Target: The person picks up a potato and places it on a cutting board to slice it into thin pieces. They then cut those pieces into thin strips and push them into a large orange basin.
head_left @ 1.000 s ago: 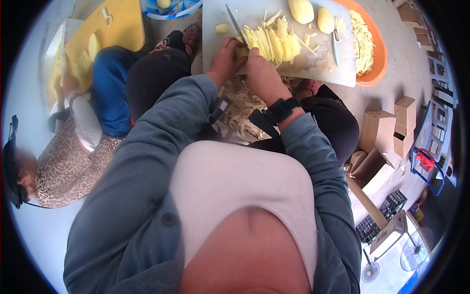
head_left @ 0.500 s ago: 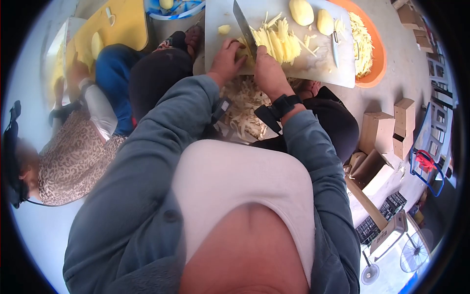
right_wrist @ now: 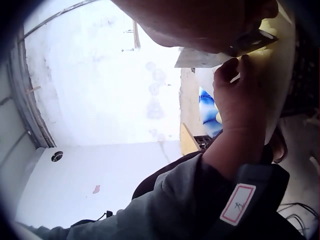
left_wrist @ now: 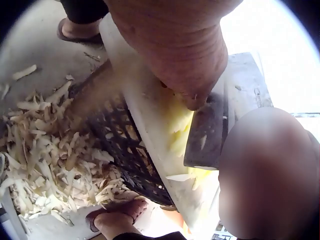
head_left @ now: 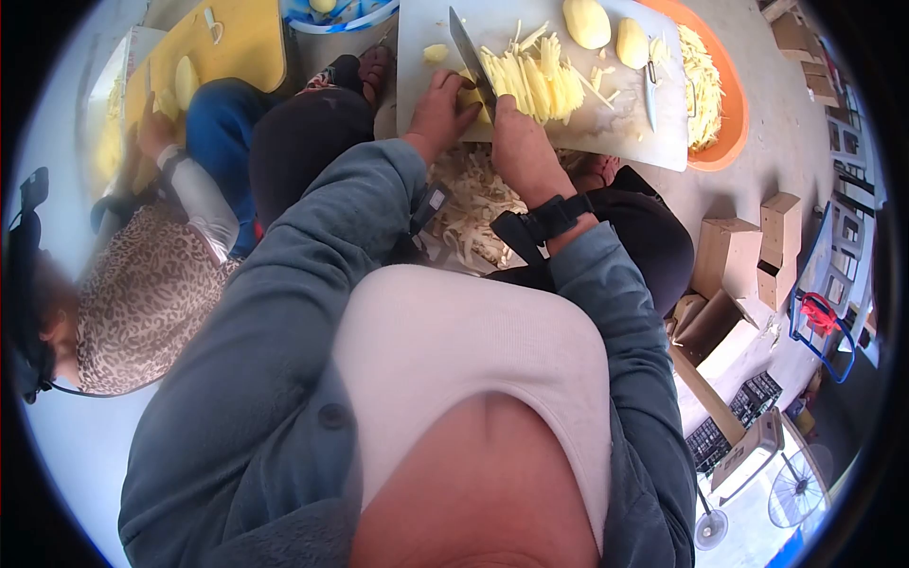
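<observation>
My right hand [head_left: 523,151] grips the handle of a broad knife [head_left: 471,57], whose blade stands upright over the white cutting board [head_left: 625,133]. Just left of the blade, my left hand [head_left: 440,115] holds a piece of potato [head_left: 470,97] against the board, its fingers bent. Right of the knife lies a heap of thin potato sticks [head_left: 544,80]. In the left wrist view the blade [left_wrist: 205,135] stands close beside my left fingertips. The right wrist view has the blade [right_wrist: 197,58] beside my left hand [right_wrist: 242,95].
Two peeled potatoes [head_left: 587,24] and a small knife [head_left: 650,99] lie at the board's right. Beyond stands an orange basin [head_left: 734,118] of potato sticks. Below the board are peelings [head_left: 473,204] by a dark basket [left_wrist: 122,135]. Another person [head_left: 151,293] works at a yellow board [head_left: 241,47] on the left.
The knife and my right hand have shifted left relative to the potato sticks' right end only slightly; the blade rose, then lowered. The other person's hands have moved at the yellow board.
</observation>
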Tool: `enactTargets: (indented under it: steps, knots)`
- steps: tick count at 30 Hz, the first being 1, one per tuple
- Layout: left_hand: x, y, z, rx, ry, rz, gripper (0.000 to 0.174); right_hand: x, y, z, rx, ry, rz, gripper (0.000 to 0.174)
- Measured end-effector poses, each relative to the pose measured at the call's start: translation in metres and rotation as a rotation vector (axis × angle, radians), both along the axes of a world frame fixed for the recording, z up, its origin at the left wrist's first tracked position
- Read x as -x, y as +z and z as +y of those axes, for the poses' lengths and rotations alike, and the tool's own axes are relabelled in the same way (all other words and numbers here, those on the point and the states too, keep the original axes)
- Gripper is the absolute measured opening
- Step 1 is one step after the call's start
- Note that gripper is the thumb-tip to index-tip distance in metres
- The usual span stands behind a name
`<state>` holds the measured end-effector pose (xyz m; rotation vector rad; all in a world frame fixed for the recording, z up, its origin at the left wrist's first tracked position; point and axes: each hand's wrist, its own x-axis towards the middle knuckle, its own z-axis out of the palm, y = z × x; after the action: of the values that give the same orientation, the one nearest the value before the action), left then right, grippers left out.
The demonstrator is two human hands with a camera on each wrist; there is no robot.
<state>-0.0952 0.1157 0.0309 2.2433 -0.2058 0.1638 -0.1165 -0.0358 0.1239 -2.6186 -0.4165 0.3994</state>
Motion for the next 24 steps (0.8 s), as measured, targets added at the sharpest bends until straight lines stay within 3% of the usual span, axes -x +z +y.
enactTargets:
  steps: [12,15,24]
  knots:
    - [-0.002,-0.005,-0.001,0.011,-0.005,-0.002,0.030,-0.004,-0.005,0.006,-0.010,-0.025,0.045,0.015]
    - [-0.002,-0.006,-0.001,0.008,0.000,-0.034,0.029,-0.003,-0.037,0.011,-0.058,-0.040,-0.008,0.016]
    - [-0.003,-0.006,0.002,-0.025,-0.029,-0.064,0.027,-0.010,-0.020,0.005,-0.044,-0.102,0.037,0.019]
